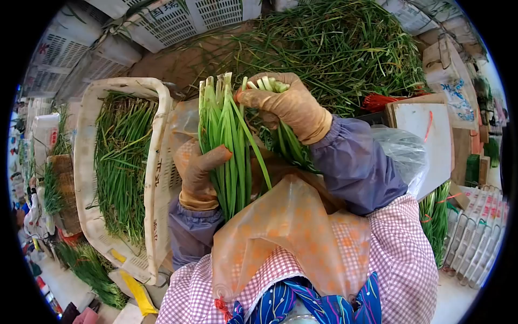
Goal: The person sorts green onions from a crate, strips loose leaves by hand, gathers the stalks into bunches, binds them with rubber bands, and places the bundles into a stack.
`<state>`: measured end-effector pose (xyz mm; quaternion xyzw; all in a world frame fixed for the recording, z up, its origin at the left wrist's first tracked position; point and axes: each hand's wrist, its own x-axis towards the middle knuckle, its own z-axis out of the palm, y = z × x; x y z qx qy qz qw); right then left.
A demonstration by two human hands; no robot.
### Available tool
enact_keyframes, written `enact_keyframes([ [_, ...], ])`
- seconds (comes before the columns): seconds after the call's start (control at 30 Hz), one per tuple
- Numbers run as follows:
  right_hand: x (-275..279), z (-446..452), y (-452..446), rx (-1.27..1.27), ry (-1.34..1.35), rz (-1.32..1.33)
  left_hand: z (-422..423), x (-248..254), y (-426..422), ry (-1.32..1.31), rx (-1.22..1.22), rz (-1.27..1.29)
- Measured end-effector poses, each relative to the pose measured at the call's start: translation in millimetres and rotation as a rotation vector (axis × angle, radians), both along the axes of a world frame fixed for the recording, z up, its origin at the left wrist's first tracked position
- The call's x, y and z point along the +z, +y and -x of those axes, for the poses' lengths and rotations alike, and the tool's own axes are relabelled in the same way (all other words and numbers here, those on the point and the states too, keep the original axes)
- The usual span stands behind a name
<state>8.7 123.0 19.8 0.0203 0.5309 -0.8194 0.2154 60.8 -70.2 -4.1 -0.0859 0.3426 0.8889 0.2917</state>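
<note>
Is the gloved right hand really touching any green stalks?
Touching. The head view shows the gloved right hand curled around green stalks, pale ends poking out above it and leaves emerging below.

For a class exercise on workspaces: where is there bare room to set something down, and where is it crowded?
Pale floor lies bare between the checked garment and the white crates. The white board beside the clear bag looks mostly bare, a red strip on it, its slope unclear. Crowded: the left crate, the leafy heap and the held green stalks.
</note>
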Motion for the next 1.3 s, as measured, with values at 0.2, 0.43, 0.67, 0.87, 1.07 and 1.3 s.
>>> enact_keyframes([
  [0.2, -11.0, 17.4, 33.9, -0.258, 0.188, -0.151, -3.1, -12.7, -6.1, -0.066, 0.051, -0.13],
  [0.43, -5.2, 54.8, 112.3, -0.707, 0.463, -0.307, 0.4, -2.8, -0.4, 0.049, 0.062, -0.182],
  [0.67, 0.0, -10.6, 5.5, 0.131, 0.517, -0.623, 0.0, -8.2, 4.9, -0.084, 0.016, -0.157],
  [0.87, -11.3, -4.5, 9.2, -0.033, 0.748, -1.034, 0.5, 7.1, 2.0, -0.024, -0.036, 0.095],
  [1.07, -25.7, 54.4, 90.2, -0.417, 0.605, -1.504, 0.4, -14.5, -6.4, -0.017, -0.066, 0.139],
  [1.3, -7.9, 1.9, 45.2, -0.016, 0.227, -0.517, -1.7, -2.6, 9.9, -0.039, -0.05, 0.154],
])
